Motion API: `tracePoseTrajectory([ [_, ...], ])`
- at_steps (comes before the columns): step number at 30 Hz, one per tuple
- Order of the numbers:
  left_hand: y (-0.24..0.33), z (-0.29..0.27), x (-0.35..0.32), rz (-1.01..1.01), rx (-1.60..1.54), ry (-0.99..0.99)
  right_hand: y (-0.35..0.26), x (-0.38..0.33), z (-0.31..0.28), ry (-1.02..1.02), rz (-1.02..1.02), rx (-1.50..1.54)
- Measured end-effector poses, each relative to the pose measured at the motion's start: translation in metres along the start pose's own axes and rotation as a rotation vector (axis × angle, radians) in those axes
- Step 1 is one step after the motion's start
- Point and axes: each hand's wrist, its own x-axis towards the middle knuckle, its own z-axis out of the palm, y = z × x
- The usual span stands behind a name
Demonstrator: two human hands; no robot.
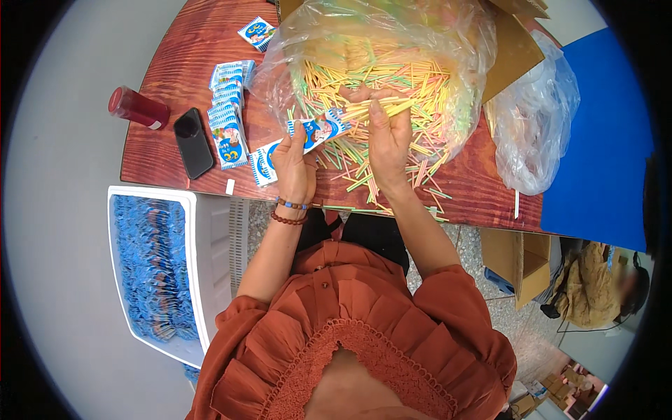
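Note:
My left hand (pixel 294 164) is closed on a small blue-and-white printed packet (pixel 318 133), its thumb on top. A second packet (pixel 262 166) of the same kind shows beneath that hand, lying towards the table edge; I cannot tell whether the hand grips it too. My right hand (pixel 390 143) pinches a bundle of thin yellow sticks (pixel 397 107) between thumb and fingers. The bundle's left end meets the packet's right end. Behind and under both hands spreads a loose heap of pastel sticks (pixel 378 77), yellow, green and pink, in a clear plastic bag (pixel 273 77).
Left on the red-brown table (pixel 171 66) lie a row of packets (pixel 227 133), a lone packet (pixel 256 33), a black phone (pixel 194 143) and a red jar (pixel 138 108). Below stands a white bin (pixel 194 280) of blue packets. Crumpled plastic (pixel 528 119) lies right. Another person is far right.

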Motion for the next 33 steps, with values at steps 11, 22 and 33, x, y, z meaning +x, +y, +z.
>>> tracePoseTrajectory([
  [11, -0.003, -0.003, 0.002, -0.009, -0.031, 0.000, 0.009, -0.006, -0.005, -0.029, -0.090, -0.199],
  [22, -0.004, 0.008, -0.002, 0.011, -0.030, 0.018, 0.018, -0.016, 0.003, 0.030, -0.061, -0.204],
  [33, -0.013, 0.015, 0.014, 0.085, -0.151, -0.062, 0.024, 0.000, 0.000, -0.048, 0.258, -0.011],
])
